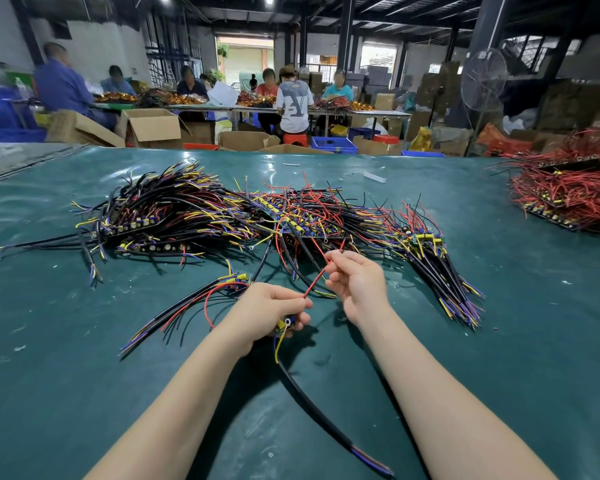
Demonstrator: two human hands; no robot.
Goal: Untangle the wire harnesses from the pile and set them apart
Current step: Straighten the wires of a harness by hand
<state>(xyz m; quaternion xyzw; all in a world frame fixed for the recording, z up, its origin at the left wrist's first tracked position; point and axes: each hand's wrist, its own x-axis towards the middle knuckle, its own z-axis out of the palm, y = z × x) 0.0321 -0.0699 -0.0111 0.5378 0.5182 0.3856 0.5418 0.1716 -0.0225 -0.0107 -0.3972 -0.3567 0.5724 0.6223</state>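
A tangled pile of wire harnesses (243, 216), black cables with red, yellow and blue leads and small boards, sprawls across the green table mat (84, 375). My left hand (267, 313) grips one harness (312, 403) by its small board; its thick black cable trails toward me between my forearms. My right hand (357, 282) pinches that harness's thin red wire (317, 277), stretched between both hands, and the wire runs on into the pile. A separate harness (187, 306) lies alone to the left of my left hand.
A second heap of mostly red harnesses (565, 192) sits at the far right of the table. Small white scraps (374, 177) lie near the far edge. Behind the table, several people work at benches among cardboard boxes, blue crates and a standing fan (484, 81).
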